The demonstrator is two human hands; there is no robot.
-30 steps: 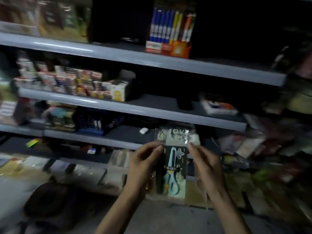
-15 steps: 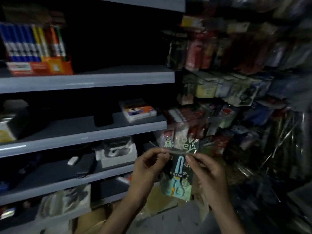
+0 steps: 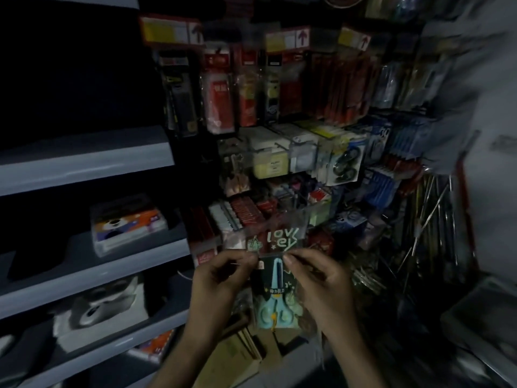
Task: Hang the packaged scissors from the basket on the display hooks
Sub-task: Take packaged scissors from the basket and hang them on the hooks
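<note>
A clear packet of light-blue scissors (image 3: 275,292) with a printed header is held upright in front of me. My left hand (image 3: 216,287) pinches its upper left edge, and my right hand (image 3: 321,287) pinches the upper right edge. Behind and above the packet stands a wall of display hooks (image 3: 291,191) crowded with hanging stationery packs. The basket is not in sight.
Grey shelves (image 3: 84,161) run along the left, holding a boxed item with an orange label (image 3: 127,222) and a white box lower down. Cardboard boxes (image 3: 237,357) lie on the floor below my hands. A metal wire rack (image 3: 430,219) stands at the right.
My view has swung right from the grey shelves to the hook display. Both hands keep their hold on the scissors packet, which now faces the hanging packs.
</note>
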